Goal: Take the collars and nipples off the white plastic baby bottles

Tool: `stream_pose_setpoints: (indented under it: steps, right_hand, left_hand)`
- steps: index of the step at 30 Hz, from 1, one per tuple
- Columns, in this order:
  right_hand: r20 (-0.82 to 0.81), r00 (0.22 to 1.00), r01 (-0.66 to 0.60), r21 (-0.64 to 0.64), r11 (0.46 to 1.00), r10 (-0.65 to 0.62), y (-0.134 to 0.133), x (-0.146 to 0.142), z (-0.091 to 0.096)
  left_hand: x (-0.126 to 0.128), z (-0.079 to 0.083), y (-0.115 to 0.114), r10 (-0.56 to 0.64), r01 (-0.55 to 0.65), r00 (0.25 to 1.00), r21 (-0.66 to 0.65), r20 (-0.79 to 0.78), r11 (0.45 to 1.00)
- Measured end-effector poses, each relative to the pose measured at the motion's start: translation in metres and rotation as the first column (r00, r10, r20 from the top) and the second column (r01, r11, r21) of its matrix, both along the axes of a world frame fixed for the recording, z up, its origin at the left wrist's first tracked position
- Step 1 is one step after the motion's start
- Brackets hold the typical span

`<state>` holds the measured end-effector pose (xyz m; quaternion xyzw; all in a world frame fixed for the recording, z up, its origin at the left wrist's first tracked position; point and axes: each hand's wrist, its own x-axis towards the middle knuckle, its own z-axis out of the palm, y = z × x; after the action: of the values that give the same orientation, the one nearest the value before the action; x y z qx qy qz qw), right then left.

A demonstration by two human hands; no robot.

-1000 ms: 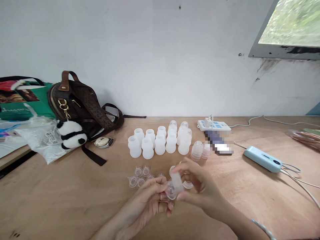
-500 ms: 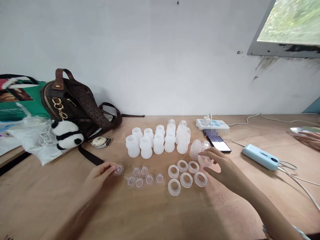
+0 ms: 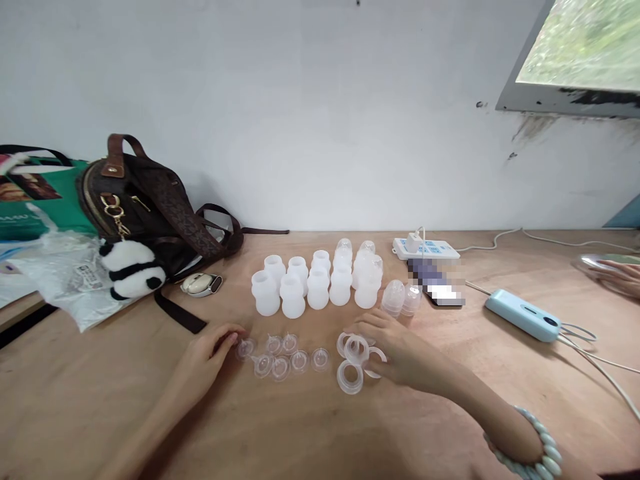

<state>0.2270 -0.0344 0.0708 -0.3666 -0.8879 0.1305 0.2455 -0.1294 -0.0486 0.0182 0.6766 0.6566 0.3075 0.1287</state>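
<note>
My left hand (image 3: 213,350) is at the left end of a group of clear bottle nipples (image 3: 281,367), its thumb and fingers closed at the rim of the leftmost nipple (image 3: 246,349). My right hand (image 3: 393,347) grips a clear domed bottle cap (image 3: 357,350), tilted with its opening showing, above several translucent screw rings (image 3: 349,378). The hand hides some of the rings. Behind stand several white baby bottles (image 3: 318,290) in rows, a few at the right end topped with clear domes. Two more clear caps (image 3: 393,297) stand right of the bottles.
A brown backpack (image 3: 150,207) with a panda charm (image 3: 134,270), a plastic bag (image 3: 65,280) and a mouse-like beige object (image 3: 201,285) lie left. Right are a power strip (image 3: 440,249), phone (image 3: 435,287), light-blue power bank (image 3: 523,315) and cables. Another person's hand (image 3: 623,275) shows far right.
My right hand has carried the clear cap from beside the other caps leftward and nearer, over the rings. My left hand and its nipple have shifted slightly right.
</note>
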Motion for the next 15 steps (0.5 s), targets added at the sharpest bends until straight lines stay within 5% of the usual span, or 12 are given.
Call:
stream_pose_setpoints:
  steps: [2,4,8,12,15]
  right_hand:
    - [0.003,0.999,0.052,-0.034,0.998,-0.052,0.012,0.001,0.018]
    - [-0.006,0.977,0.213,0.090,0.973,-0.213,0.031,0.002,0.035]
    - [0.116,0.832,0.463,0.393,0.794,-0.542,0.073,0.002,0.043]
    - [0.186,0.793,0.482,0.391,0.784,-0.580,0.081,0.004,0.037]
    - [-0.043,0.803,0.566,0.370,0.737,-0.595,0.056,0.009,0.048]
  left_hand:
    - [-0.001,0.002,-0.001,0.044,-0.044,0.999,0.010,0.007,0.999]
    - [0.001,0.006,-0.003,0.088,-0.088,0.996,0.038,0.015,0.995]
    - [0.011,0.020,-0.008,0.136,-0.140,0.990,0.160,0.039,0.977]
    - [0.030,0.036,-0.017,0.090,-0.097,0.995,0.300,0.038,0.949]
    - [0.056,0.046,-0.026,-0.034,0.031,0.999,0.436,-0.001,0.899]
